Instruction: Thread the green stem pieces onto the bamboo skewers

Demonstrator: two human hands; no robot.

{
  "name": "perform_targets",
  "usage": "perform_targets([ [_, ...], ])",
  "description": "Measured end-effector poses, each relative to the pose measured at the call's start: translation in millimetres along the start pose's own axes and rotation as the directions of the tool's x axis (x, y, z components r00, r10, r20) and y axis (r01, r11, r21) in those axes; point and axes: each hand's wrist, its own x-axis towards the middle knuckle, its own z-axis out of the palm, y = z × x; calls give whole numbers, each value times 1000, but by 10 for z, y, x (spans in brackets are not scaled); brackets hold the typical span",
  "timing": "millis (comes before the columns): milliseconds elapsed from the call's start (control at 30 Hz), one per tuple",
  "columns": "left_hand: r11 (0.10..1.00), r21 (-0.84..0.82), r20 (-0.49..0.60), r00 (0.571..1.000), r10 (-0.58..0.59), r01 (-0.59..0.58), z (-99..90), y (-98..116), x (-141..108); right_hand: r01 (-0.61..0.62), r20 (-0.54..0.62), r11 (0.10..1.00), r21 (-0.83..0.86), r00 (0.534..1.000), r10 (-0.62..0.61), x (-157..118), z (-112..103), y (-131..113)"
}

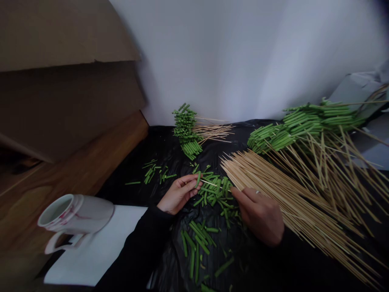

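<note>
My left hand (181,194) pinches a short green bean piece (198,179) between thumb and fingertips. A thin wooden skewer (209,183) runs from that piece to my right hand (260,215), whose fingers are closed on it. The skewer's tip is at the bean piece; whether it has gone through is too small to tell. Under and between my hands lies a loose heap of cut green bean pieces (214,194). More cut pieces (197,239) lie nearer to me. Beside my right hand is a large bundle of bare skewers (282,182).
Black plastic sheeting (127,170) covers the surface. Skewered beans stand stacked at the back (185,129) and back right (316,121). A white mug (94,213) lies sideways on white paper (100,247) at the left. Cardboard (67,97) and a pale wall (219,61) border the area.
</note>
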Motion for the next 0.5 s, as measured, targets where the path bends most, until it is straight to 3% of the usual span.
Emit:
perform_targets([
  [500, 999, 46, -49, 999, 11, -8, 7, -17, 0, 6, 35, 1000, -25, 999, -5, 2, -17, -19],
])
